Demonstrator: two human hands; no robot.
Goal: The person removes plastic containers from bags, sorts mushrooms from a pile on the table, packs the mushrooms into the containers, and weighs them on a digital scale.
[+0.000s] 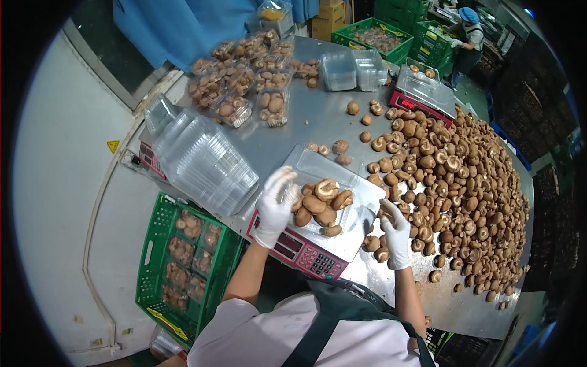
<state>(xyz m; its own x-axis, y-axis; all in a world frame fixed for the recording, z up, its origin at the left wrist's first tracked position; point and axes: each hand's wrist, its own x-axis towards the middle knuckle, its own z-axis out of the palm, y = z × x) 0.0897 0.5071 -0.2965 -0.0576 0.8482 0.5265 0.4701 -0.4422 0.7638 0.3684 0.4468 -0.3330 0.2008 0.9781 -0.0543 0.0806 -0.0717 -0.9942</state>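
Observation:
Brown shiitake mushrooms (315, 204) are heaped in a clear plastic tray (350, 215) on the platform of a pink-red weighing scale (292, 248). My left hand (274, 208), in a white glove, is at the left side of the tray against the heap. Its fingers are apart and curve toward the mushrooms. My right hand (397, 237), also gloved in white, is over the scale's right edge beside the loose pile. Its fingers close around a mushroom (384, 212), partly hidden by them.
Loose shiitake (468, 202) cover the table's right side. Nested empty trays (205, 162) stand at left, above a green crate (177, 263) of packed trays. Filled packs (238, 79) sit at the back left. A second scale (423, 92) stands far right; beyond, a person (469, 43) bends by crates.

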